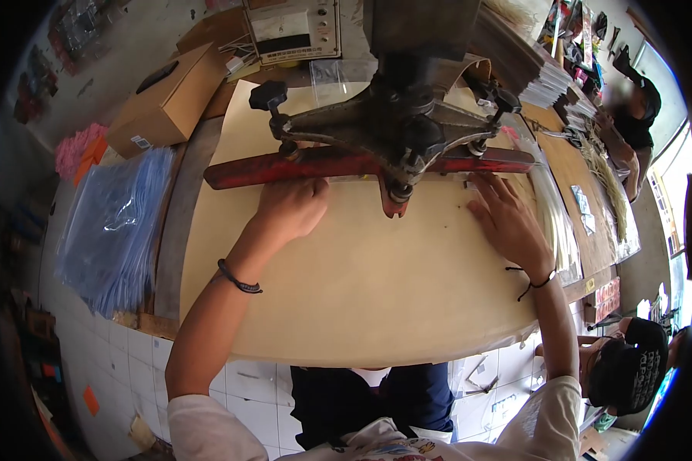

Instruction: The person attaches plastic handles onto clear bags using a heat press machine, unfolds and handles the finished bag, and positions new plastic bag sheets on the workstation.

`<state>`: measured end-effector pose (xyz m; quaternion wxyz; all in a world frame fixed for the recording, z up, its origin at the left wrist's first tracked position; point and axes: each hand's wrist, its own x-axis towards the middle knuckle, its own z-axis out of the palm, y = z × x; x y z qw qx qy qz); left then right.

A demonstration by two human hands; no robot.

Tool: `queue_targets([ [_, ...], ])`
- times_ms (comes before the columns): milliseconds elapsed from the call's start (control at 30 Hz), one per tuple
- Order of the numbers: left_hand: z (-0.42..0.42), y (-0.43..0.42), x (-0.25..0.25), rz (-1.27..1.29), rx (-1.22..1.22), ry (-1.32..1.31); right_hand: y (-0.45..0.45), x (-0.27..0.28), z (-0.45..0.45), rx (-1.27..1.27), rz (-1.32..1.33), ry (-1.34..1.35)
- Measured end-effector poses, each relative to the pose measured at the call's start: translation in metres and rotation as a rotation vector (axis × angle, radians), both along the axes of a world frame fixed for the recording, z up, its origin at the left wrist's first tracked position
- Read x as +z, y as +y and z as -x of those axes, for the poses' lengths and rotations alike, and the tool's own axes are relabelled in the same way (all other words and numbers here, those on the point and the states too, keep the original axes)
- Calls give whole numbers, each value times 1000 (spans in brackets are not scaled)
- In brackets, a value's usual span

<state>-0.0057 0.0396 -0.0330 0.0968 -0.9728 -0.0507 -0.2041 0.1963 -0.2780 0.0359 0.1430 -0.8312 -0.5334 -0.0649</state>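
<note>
A wide cream-coloured sheet [377, 292] covers the worktable in front of me. Above it stands a dark metal press head [407, 123] with a long red bar [307, 164] across its underside. My left hand [294, 206] is curled closed at the left half of the bar; its fingertips are hidden, so I cannot tell what it holds. Toward the bar's right end, my right hand [509, 223] lies open on the sheet with its fingers stretched forward. The tips of those fingers come close to the bar.
Clear blue plastic sleeves [115, 227] are stacked at the left, below a cardboard box [165, 96]. A control box [292, 31] stands behind. Bundled clear strips [557, 219] run along the right edge. Two other people are at the right, one wearing a black cap [630, 365].
</note>
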Motion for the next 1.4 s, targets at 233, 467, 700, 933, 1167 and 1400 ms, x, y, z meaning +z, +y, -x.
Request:
queue_targets([
  [233,-1,3,-6,-58,-26,-57,-2,0,1,1,9,10],
  [467,6,-31,29,299,254,394,-7,2,-1,-20,10,87],
  [700,10,-60,32,387,49,181,-8,-4,-8,25,19,27],
  [933,9,-56,28,340,16,115,-2,2,-6,74,27,31],
  [1167,10,-56,33,364,54,91,1,6,-3,56,24,31],
  [1400,8,-57,28,336,70,121,3,2,0,44,17,-88],
])
